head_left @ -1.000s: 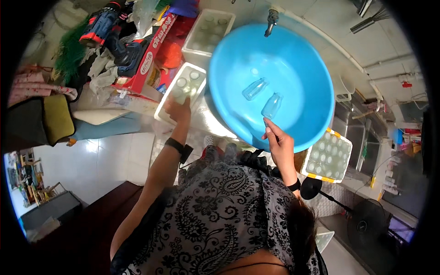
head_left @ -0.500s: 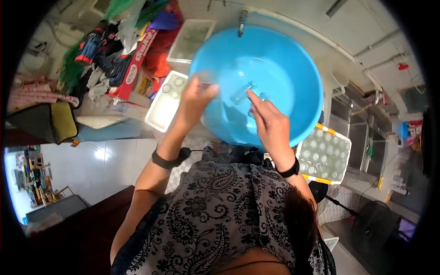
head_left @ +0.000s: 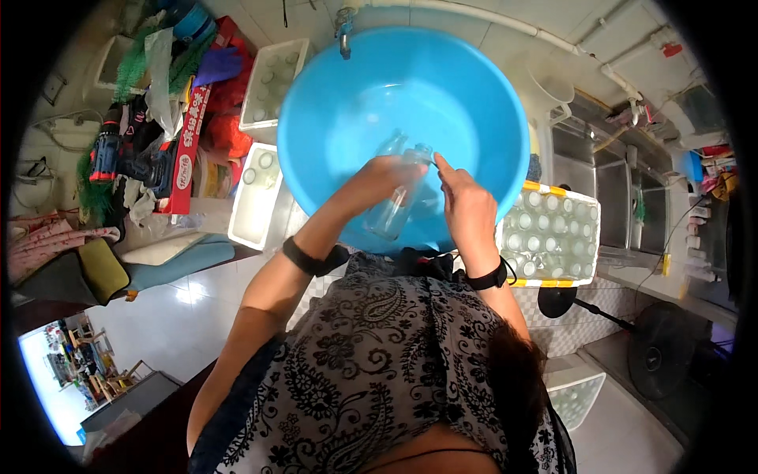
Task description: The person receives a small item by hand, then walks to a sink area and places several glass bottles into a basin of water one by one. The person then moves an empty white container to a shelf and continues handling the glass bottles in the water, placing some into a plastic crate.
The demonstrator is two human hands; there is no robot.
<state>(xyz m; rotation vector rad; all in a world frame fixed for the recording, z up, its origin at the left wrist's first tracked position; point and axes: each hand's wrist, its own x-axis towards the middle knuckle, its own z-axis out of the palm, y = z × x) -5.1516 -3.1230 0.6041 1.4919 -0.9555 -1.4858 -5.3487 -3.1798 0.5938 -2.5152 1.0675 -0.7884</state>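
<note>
Over the near part of the blue basin (head_left: pixel 505 150), my left hand (head_left: pixel 383 180) is closed around a clear glass bottle (head_left: pixel 387 220). The bottle is tilted, its neck up and to the right. At that neck is my right hand (head_left: pixel 470 207), index finger stretched toward the mouth and the other fingers curled. Whatever lies in those curled fingers is too small to make out. Another clear bottle (head_left: pixel 392 143) lies in the basin just beyond my left hand.
A white box (head_left: pixel 254 207) with a few bottles stands left of the basin, another box (head_left: pixel 272 83) behind it. On the right, a white crate (head_left: pixel 550 235) is packed with upright bottles. A tap (head_left: pixel 344 35) overhangs the far rim. A black fan (head_left: pixel 663 347) stands lower right.
My left hand has come from the basin's left rim to its near middle and now grips a bottle. My right hand has turned its index finger to that bottle's neck. The whole view has shifted.
</note>
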